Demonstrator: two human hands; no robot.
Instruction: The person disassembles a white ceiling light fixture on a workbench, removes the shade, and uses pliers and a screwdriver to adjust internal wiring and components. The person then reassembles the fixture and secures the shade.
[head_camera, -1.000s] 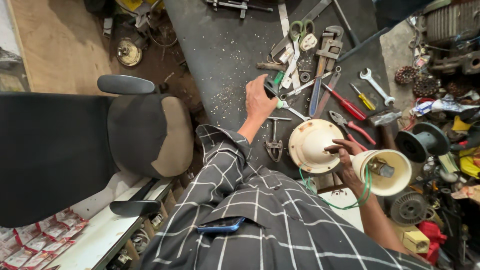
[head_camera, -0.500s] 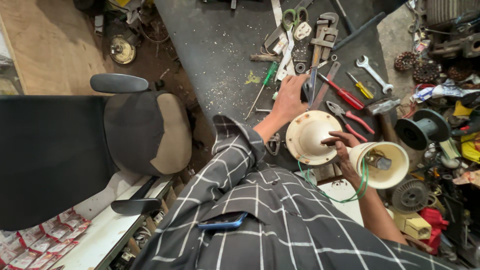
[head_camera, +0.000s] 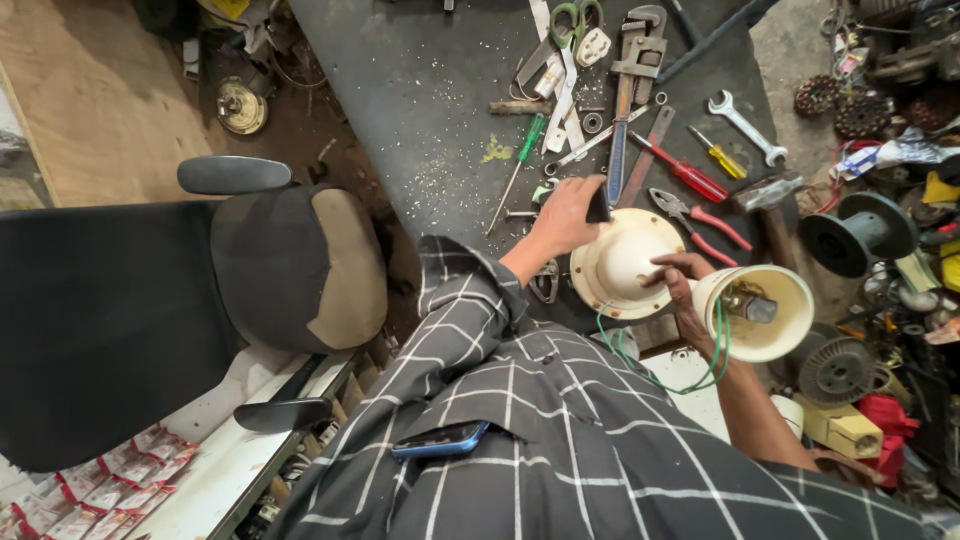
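Our left hand (head_camera: 568, 215) pinches a small dark part at twelve o'clock of the round cream plastic cover (head_camera: 628, 262) on the surface, right hand (head_camera: 682, 282) fingers resting open on it: light, rigid, best gripped by its rim.

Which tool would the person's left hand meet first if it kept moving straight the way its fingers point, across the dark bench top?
Probably the long blue-handled tool lying just beyond the left hand, which grips a small dark object; depth is hard to judge from above.

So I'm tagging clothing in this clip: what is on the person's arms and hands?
Both hands are bare. The left hand comes out of a long, dark checked sleeve with thin white lines. The right hand and its forearm show no sleeve.
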